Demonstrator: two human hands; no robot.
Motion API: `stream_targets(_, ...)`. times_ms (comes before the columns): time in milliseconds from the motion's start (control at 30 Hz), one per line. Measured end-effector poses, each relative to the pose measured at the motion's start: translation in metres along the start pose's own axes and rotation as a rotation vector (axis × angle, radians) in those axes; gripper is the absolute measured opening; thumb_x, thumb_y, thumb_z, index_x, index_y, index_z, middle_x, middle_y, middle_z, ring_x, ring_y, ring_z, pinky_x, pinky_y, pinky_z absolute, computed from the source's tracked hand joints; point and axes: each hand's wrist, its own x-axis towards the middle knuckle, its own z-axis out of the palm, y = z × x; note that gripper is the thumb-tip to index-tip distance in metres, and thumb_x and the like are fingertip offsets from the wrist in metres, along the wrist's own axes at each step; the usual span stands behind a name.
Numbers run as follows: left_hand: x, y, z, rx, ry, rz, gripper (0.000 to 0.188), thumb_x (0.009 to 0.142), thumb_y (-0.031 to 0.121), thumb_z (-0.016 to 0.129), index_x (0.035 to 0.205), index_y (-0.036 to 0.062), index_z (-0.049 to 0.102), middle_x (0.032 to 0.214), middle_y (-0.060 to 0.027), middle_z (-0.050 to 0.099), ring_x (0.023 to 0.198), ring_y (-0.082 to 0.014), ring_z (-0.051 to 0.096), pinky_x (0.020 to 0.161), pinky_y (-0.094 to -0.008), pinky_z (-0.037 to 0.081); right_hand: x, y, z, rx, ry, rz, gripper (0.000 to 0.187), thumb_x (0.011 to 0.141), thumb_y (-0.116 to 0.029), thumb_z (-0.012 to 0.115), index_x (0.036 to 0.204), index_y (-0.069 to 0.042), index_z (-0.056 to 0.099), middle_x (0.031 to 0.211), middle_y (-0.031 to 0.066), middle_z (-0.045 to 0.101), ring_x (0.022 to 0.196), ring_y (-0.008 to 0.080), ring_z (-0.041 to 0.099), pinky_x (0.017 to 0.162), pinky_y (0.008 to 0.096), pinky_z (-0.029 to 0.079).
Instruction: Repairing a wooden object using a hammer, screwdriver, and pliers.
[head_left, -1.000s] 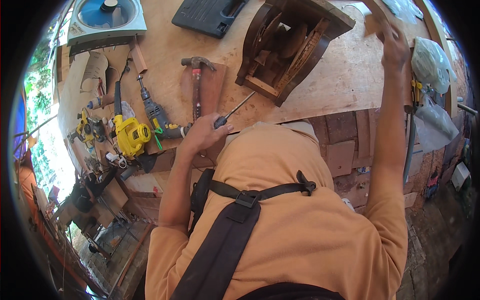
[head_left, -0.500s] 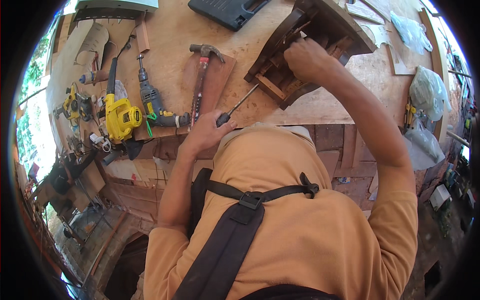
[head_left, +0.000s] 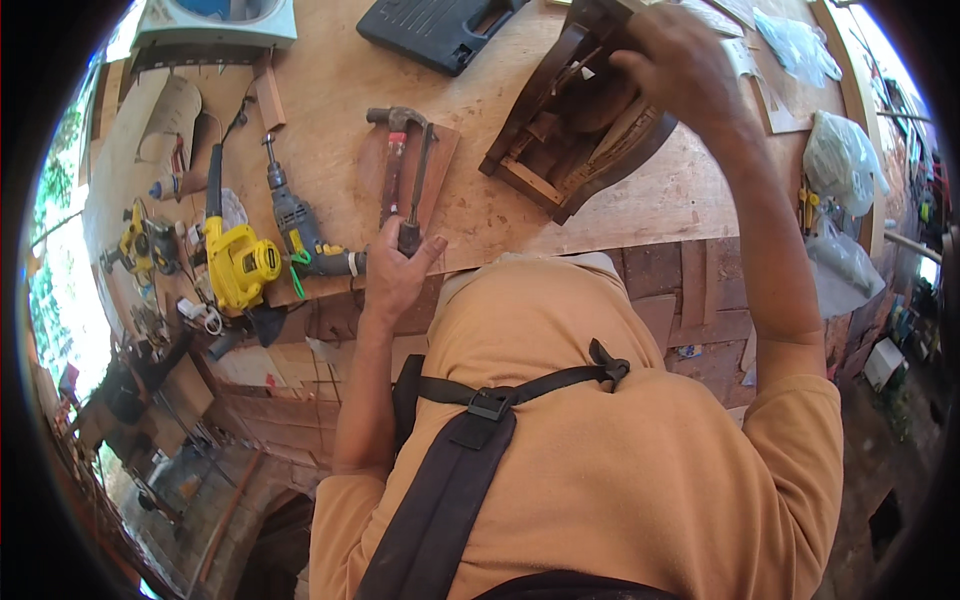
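Note:
My left hand (head_left: pixel 398 268) is closed round the dark handle of a screwdriver (head_left: pixel 422 182), its long metal shaft pointing up and away from me. Just beside the shaft lies a claw hammer (head_left: pixel 393 168) with a worn red handle, on a flat reddish-brown board (head_left: pixel 438 172). To the right, a dark, hollow wooden piece (head_left: pixel 540 165) with curved sides stands tilted on the bench, its inside and pale strips showing. My right hand (head_left: pixel 690 70) is at its upper right rim, thumb and fingers apart around the edge; the hand partly hides that end.
A yellow blower (head_left: pixel 240 250), a grey power drill (head_left: pixel 300 215) and a yellow-black power tool (head_left: pixel 140 240) lie left on the wooden bench (head_left: pixel 490 225). A black tool case (head_left: pixel 430 30) sits at the back. Plastic bags (head_left: pixel 842 165) are along the right edge.
My left hand has swung the screwdriver leftward and upright, away from the wooden piece to the hammer. My right hand has moved out of the hollow to the rim, and the piece has turned.

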Motion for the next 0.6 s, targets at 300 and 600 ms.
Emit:
stream_targets(300,0.125,0.084,0.040,0.017,0.139,0.379,0.034,0.082,0.029,0.083,0.092,0.0016,0.066,0.078,-0.0018,0.065,0.073,-0.0089,0.060,0.067,-0.0257,0.049,-0.086,0.073,0.043,0.686,0.198,0.669,0.055,0.090,-0.040,0.073,0.127,-0.004,0.057,0.118,0.0157,0.067,0.106,0.0262,0.065,0.089,0.0385,0.052)
stream_targets(600,0.169,0.112,0.085,0.001,0.067,0.345,0.050,0.077,0.040,0.087,0.090,-0.0025,0.064,0.080,-0.0086,0.071,0.072,-0.0149,0.065,0.068,-0.0309,0.053,-0.109,0.065,0.140,1.076,0.575,0.495,0.037,0.101,-0.029,0.062,0.125,0.000,0.064,0.117,0.0072,0.069,0.108,0.0157,0.062,0.095,0.0300,0.049)
